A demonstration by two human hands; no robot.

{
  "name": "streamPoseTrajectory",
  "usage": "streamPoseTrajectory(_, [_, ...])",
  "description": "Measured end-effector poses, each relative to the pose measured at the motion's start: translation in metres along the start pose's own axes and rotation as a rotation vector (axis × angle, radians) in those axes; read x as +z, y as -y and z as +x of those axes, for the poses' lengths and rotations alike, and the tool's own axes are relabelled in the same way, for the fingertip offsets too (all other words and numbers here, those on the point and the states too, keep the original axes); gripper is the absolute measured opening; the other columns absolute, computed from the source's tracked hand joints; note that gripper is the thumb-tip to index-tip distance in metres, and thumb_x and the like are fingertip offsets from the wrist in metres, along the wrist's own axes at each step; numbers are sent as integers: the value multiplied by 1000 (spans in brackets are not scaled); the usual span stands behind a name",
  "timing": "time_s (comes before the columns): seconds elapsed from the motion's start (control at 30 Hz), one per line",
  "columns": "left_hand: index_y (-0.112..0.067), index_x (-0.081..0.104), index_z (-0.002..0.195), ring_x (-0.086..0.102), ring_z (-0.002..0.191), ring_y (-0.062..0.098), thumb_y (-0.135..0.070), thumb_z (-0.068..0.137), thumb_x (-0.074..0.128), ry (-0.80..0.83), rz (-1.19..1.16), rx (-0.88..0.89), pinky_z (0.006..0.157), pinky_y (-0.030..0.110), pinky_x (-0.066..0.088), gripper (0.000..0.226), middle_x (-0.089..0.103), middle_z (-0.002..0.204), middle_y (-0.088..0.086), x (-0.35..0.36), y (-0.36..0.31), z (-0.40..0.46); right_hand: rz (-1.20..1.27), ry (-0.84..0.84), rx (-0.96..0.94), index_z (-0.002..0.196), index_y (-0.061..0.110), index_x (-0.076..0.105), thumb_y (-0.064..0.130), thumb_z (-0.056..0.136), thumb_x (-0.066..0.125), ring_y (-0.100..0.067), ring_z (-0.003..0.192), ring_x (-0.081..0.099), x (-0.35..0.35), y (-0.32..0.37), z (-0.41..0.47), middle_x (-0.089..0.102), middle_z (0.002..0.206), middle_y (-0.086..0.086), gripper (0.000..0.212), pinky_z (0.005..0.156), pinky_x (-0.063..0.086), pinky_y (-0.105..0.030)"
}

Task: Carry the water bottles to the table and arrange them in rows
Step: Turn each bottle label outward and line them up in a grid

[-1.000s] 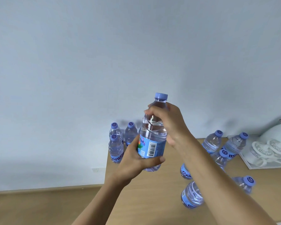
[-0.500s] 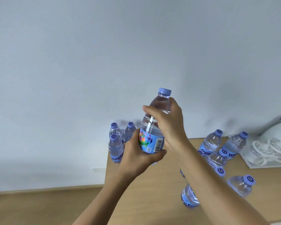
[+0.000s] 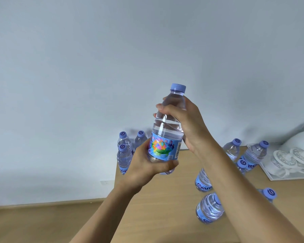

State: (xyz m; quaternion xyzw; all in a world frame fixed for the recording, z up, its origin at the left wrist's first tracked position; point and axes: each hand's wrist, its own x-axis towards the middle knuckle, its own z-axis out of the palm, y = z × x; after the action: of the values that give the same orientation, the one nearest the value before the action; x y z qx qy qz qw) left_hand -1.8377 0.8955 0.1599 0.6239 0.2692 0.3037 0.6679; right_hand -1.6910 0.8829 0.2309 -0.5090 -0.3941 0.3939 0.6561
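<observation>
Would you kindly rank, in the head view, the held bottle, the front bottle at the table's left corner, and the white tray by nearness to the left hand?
1. Held water bottle: the left hand grips its lower part, below the label.
2. Front bottle at the table's left corner: standing just left of that hand.
3. White tray: far right on the table.

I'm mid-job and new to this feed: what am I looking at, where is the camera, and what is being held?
There is no machine here: a person wears one camera on the head, looking forward and down at both bare hands. The left hand has its grip round the bottom of a clear plastic water bottle with a blue cap; the right hand grips its upper part. Below is a light wooden table against a pale wall, with more capped bottles standing at its back left and right, plus a white tray.
</observation>
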Motion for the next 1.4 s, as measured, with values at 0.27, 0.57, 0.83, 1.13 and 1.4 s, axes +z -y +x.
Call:
streamPoseTrajectory(0.27, [-16, 62, 106, 72, 85, 17, -13, 59, 90, -190, 98, 43, 72, 31, 61, 55, 74, 94, 0, 9, -1, -1, -24, -186, -47, 94, 15, 61, 16, 71, 82, -20, 76, 72, 17, -4, -7, 71, 84, 2, 31, 72, 61, -40])
streamPoseTrajectory(0.57, [-5, 62, 109, 65, 75, 19, -14, 59, 86, 114, -106, -26, 64, 26, 54, 56, 69, 87, 9, -4, -16, -2, 187, 39, 12, 84, 13, 64, 9, 58, 74, -29, 75, 67, 6, 8, 1, 67, 82, -9, 28, 68, 57, -38])
streamPoseTrajectory(0.83, [-11, 65, 101, 72, 76, 17, -21, 55, 86, -23, -40, 41, 63, 24, 56, 52, 74, 86, 4, 0, -19, -5, 47, 105, -16, 97, 17, 64, 15, 75, 74, -34, 94, 72, 2, 8, 3, 71, 103, -16, 24, 80, 60, -44])
streamPoseTrajectory(1.13, [-21, 63, 101, 72, 76, 8, -11, 57, 92, -227, 123, 90, 63, 15, 53, 54, 74, 88, -9, 11, -12, -7, -11, -125, -29, 90, 15, 63, 18, 67, 79, -22, 71, 71, 16, 4, -3, 71, 81, -3, 28, 67, 59, -38])
streamPoseTrajectory(1.4, [-18, 63, 111, 71, 87, 18, -15, 55, 93, -48, -42, 12, 70, 26, 56, 63, 74, 99, 2, 4, -14, -5, 128, 48, -48, 90, 10, 62, 9, 63, 72, -27, 78, 66, 7, 10, -2, 68, 86, -10, 28, 67, 56, -34])
